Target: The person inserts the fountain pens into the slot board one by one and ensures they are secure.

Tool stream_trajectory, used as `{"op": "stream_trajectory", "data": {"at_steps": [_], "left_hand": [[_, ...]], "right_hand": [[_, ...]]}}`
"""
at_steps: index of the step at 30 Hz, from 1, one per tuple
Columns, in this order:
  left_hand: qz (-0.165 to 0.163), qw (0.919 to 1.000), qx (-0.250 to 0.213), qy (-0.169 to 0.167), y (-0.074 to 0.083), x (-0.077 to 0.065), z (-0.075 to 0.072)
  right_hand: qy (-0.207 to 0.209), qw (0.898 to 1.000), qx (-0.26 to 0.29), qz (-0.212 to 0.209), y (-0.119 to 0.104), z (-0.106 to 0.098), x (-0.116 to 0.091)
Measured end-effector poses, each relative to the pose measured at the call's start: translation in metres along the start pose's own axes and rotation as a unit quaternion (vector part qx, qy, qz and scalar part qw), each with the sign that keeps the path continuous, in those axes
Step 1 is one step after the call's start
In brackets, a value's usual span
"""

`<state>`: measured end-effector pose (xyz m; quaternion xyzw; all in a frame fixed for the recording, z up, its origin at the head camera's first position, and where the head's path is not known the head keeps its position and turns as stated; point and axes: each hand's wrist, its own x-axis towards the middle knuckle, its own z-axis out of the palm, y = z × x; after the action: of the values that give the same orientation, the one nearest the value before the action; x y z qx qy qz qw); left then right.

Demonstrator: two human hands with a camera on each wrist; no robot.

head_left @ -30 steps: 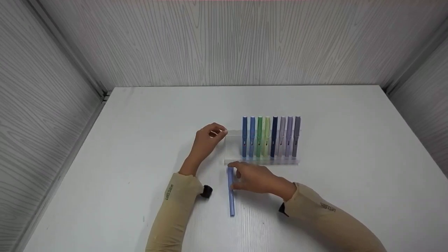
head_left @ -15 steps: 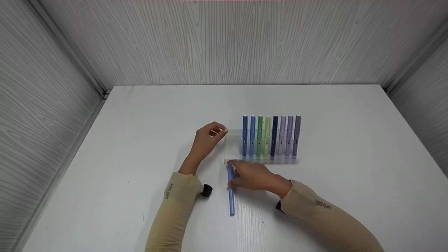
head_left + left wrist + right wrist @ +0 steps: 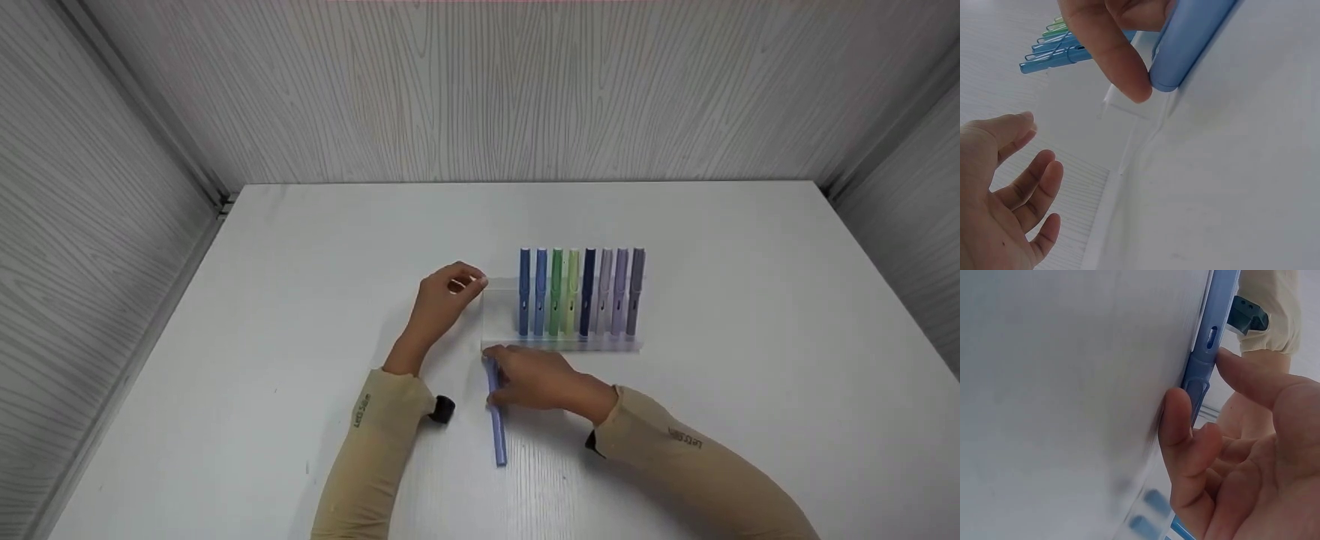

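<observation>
In the head view, my left hand (image 3: 444,296) pinches the upper left corner of a clear pen rack (image 3: 499,315) between thumb and fingertip, with the other fingers loosely bent. A periwinkle-blue pen (image 3: 498,439) lies on the table in front of the rack's left end. My right hand (image 3: 536,379) grips this pen, thumb on the near part and fingers at its far end. The right wrist view shows the pen's clip and slot window (image 3: 1212,337) beside my thumb. Several pens (image 3: 573,292) in blues, greens and purples stand side by side in the rack.
The rack's transparent front lip (image 3: 570,345) runs just beyond my right hand. White tabletop (image 3: 225,300) surrounds everything, with wood-grain panels (image 3: 480,90) at the back and sides. Each sleeve carries a dark wrist device (image 3: 443,409).
My right hand has shifted slightly left along with the pen's far end, while the near end has swung a little to the right. The left hand and rack stay put.
</observation>
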<state>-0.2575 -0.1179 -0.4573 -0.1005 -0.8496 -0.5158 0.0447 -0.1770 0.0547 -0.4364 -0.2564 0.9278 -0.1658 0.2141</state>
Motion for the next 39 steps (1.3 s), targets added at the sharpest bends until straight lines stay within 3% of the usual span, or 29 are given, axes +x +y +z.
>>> {"op": "stream_trajectory", "data": {"at_steps": [13,22,39], "left_hand": [[0.011,0.9999,-0.010,-0.002,0.000,-0.001,0.000],[0.001,1.0000,-0.008,-0.003,-0.001,-0.001,0.000],[0.005,1.0000,-0.005,-0.002,-0.001,0.001,0.000]], "right_hand": [[-0.011,1.000,0.004,0.022,0.000,0.004,0.003],[-0.019,0.999,0.012,0.035,-0.001,0.003,0.002],[-0.007,0.995,0.094,0.011,0.007,-0.012,-0.009]]}}
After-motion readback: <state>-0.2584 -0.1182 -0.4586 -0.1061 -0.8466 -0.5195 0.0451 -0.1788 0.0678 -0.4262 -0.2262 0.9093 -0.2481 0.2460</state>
